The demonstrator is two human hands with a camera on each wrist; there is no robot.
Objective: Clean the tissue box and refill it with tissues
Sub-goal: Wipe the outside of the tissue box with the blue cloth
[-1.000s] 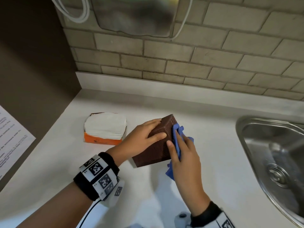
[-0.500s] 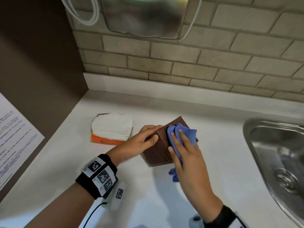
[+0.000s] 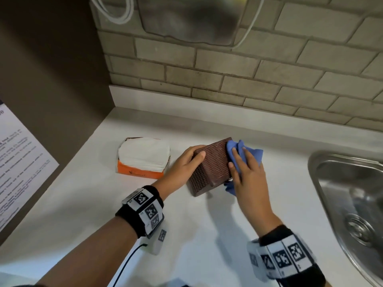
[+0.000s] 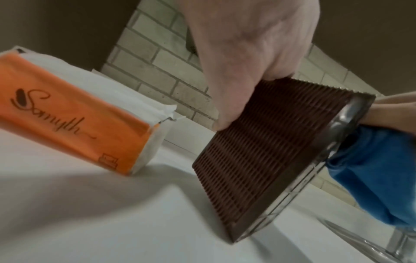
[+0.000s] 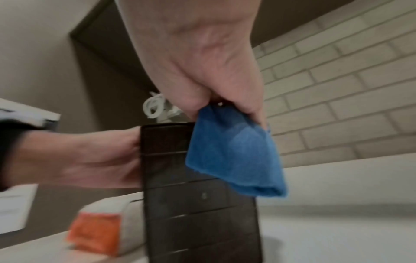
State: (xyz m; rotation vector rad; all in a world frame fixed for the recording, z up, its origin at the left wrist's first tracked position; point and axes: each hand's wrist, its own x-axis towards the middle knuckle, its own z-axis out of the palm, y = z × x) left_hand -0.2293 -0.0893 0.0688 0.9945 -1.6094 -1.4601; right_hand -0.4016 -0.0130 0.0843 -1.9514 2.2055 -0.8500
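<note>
Tilted flatter, ribbed brown tissue box [image 3: 211, 164] under blue cloth [image 3: 245, 154].

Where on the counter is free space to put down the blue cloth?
Bare counter lies between the right hand and the sink, and more in front near the wrists. It is crowded between the tissue pack and the tissue box, where the left hand grips the box.

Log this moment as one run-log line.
step: wiping box | left hand: grips brown tissue box, tilted on counter | right hand: presses blue cloth on box | tissue pack: left of box, apart
</note>
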